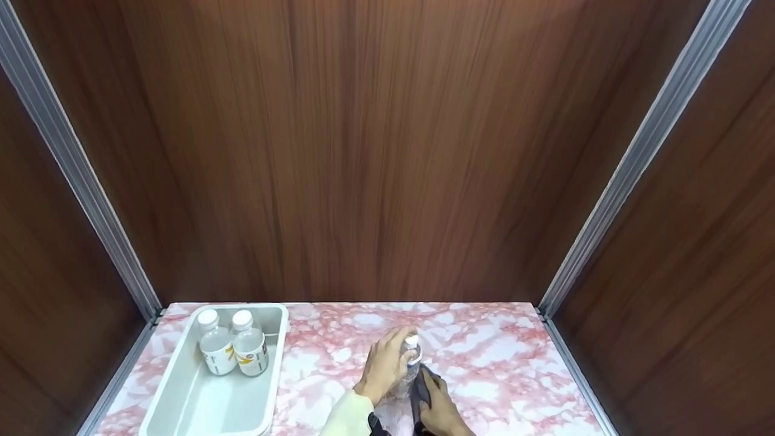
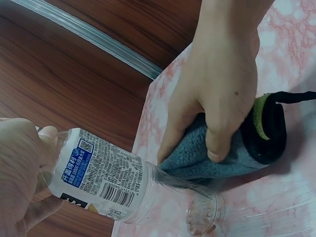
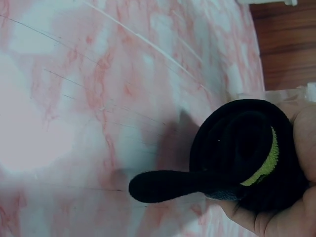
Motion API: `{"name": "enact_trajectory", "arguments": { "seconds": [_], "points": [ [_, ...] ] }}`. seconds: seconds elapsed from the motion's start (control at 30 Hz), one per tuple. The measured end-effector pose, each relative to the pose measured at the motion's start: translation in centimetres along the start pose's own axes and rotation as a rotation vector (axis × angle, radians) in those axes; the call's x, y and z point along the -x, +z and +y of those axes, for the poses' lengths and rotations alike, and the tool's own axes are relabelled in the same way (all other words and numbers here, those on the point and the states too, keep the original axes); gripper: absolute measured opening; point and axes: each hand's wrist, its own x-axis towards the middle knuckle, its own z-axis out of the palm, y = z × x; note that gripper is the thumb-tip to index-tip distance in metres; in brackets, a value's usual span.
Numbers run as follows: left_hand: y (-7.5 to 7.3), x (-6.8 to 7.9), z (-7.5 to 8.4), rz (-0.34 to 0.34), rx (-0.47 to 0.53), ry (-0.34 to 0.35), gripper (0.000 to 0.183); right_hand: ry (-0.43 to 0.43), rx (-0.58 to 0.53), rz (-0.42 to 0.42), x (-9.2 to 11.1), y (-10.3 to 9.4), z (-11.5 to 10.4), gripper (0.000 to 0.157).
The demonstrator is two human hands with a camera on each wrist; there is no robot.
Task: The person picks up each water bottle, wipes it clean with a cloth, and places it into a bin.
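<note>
A clear plastic bottle (image 1: 414, 367) with a white cap and a printed white label (image 2: 106, 173) stands in front of me on the table. My left hand (image 1: 382, 364) grips it near the top, fingers around its far side. Its see-through base (image 2: 201, 213) shows in the left wrist view. My right hand (image 1: 443, 409) holds a rolled grey cloth (image 2: 207, 153) against the bottle's lower side. The cloth has black edging, a yellow-green strip and a black loop (image 3: 163, 186). In the right wrist view, fingers of the right hand (image 3: 291, 217) curl around the roll.
To the left lies a pale grey tray (image 1: 275, 363) holding two similar bottles, one (image 1: 217, 348) beside the other (image 1: 249, 348), both with white caps. The table (image 1: 496, 363) has a pink-and-white marbled top. Brown wood panels (image 1: 351, 151) with metal corner posts (image 1: 642, 151) enclose it.
</note>
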Motion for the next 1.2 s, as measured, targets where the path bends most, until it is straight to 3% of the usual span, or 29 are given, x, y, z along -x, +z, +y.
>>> {"name": "enact_trajectory", "arguments": {
  "seconds": [0.27,0.57,1.2],
  "points": [
    [0.1,-0.1,-0.1,0.008,0.017,0.015,0.041,0.029,-0.033,0.052,-0.3,-1.6,-0.3,0.075],
    [0.4,-0.3,-0.2,0.043,0.006,0.062,0.044,-0.026,-0.022,0.153,-0.6,-3.5,-1.1,0.070],
    [0.1,-0.1,0.0,-0.006,0.041,0.042,0.045,-0.092,-0.024,0.193,-1.3,-7.0,-3.2,0.068]
  ]
}}
